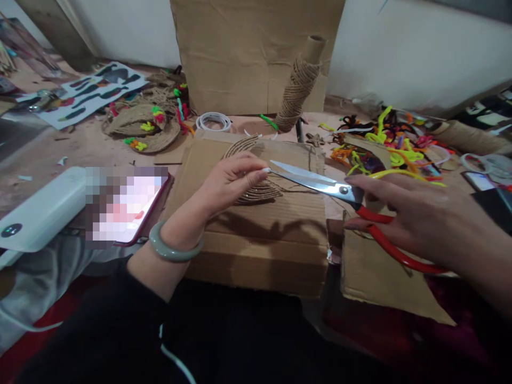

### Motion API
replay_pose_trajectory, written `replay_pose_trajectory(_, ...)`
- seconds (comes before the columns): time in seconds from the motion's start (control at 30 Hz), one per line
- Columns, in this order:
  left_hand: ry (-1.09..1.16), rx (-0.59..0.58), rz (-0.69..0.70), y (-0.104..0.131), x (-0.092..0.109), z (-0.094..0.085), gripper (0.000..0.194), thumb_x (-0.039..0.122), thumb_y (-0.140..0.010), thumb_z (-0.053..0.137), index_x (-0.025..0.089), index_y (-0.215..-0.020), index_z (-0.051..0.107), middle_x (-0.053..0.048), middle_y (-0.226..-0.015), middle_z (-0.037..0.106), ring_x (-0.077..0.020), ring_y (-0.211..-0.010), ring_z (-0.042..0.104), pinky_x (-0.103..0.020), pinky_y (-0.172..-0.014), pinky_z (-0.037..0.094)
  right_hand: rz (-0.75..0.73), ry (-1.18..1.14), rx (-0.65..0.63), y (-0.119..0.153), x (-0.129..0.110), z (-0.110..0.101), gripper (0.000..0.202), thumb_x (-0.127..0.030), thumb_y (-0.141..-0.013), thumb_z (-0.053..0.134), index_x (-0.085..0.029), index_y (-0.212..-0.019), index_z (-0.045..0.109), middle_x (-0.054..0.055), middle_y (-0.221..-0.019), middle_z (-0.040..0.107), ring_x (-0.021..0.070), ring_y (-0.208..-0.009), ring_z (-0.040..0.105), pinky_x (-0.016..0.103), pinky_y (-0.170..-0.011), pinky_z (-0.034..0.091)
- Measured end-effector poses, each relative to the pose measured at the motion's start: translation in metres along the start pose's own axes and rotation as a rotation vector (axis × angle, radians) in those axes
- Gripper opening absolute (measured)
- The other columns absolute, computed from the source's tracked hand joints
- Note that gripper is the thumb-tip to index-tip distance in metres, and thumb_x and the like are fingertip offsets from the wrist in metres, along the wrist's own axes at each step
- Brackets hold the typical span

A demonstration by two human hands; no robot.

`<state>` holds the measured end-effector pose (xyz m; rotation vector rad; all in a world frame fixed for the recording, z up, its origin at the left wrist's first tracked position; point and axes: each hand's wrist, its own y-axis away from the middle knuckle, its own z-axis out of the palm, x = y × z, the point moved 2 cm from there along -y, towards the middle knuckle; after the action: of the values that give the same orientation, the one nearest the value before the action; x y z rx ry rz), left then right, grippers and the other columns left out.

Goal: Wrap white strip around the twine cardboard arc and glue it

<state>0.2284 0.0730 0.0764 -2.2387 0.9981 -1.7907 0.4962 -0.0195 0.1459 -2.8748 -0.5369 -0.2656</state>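
Observation:
My right hand [424, 221] grips a pair of scissors [320, 184] by their red handles. The steel blades stand apart and point left. One blade tip reaches the fingertips of my left hand [230, 181], which are pinched together. A tiny white bit shows at those fingertips, too small to name. Below and behind the left hand, a curved piece of coiled jute cord [260, 193] lies on a cardboard box [256, 240], partly hidden by the fingers. A loose strand of cord trails to the right from it.
A jute twine spool [298, 90] leans before an upright cardboard sheet [248, 58]. Colourful pipe cleaners [404, 152] are heaped at right, above a cardboard piece [384, 266]. At left are a woven jute hat [140, 128], a phone [132, 208] and a white device [48, 208].

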Motion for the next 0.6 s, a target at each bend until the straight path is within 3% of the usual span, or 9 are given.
replay_pose_trajectory(0.1,0.082,0.04,-0.069,0.001,0.002,0.0,0.026,0.044,-0.081,0.064,0.02,-0.075,0.07,-0.003,-0.074,0.064,-0.0143,-0.073,0.058,-0.028,-0.072,0.047,-0.049,-0.145,0.012,-0.001,-0.004,0.012,0.068,-0.071,-0.085,0.039,-0.019,-0.122,0.063,0.015,-0.095,0.07,0.0269,-0.077,0.067,0.035,-0.06,0.049)
replay_pose_trajectory(0.23,0.233,0.091,-0.155,0.002,-0.001,0.003,0.03,0.047,-0.079,0.067,0.019,-0.073,0.069,-0.001,-0.069,0.063,-0.0116,-0.066,0.057,-0.025,-0.065,0.046,0.018,-0.334,-0.046,-0.005,-0.01,0.028,0.07,-0.071,-0.082,0.043,-0.018,-0.125,0.06,0.012,-0.088,0.068,0.0264,-0.075,0.066,0.038,-0.062,0.052)
replay_pose_trajectory(0.4,0.445,0.152,-0.236,0.003,-0.007,0.009,0.036,0.053,-0.074,0.07,0.018,-0.08,0.067,0.0,-0.07,0.065,-0.0099,-0.062,0.06,-0.023,-0.059,0.048,0.057,-0.555,-0.137,-0.01,-0.023,0.037,0.062,-0.057,-0.082,0.054,-0.016,-0.129,0.057,0.01,-0.092,0.07,0.0256,-0.082,0.067,0.04,-0.074,0.055)
replay_pose_trajectory(0.6,0.512,0.167,-0.237,0.002,-0.006,0.008,0.036,0.054,-0.076,0.068,0.019,-0.082,0.058,-0.001,-0.084,0.069,-0.0071,-0.057,0.06,-0.02,-0.053,0.049,0.057,-0.423,-0.068,-0.007,-0.015,0.031,0.065,-0.065,-0.081,0.051,-0.018,-0.125,0.06,0.012,-0.095,0.07,0.0282,-0.08,0.067,0.041,-0.068,0.054)
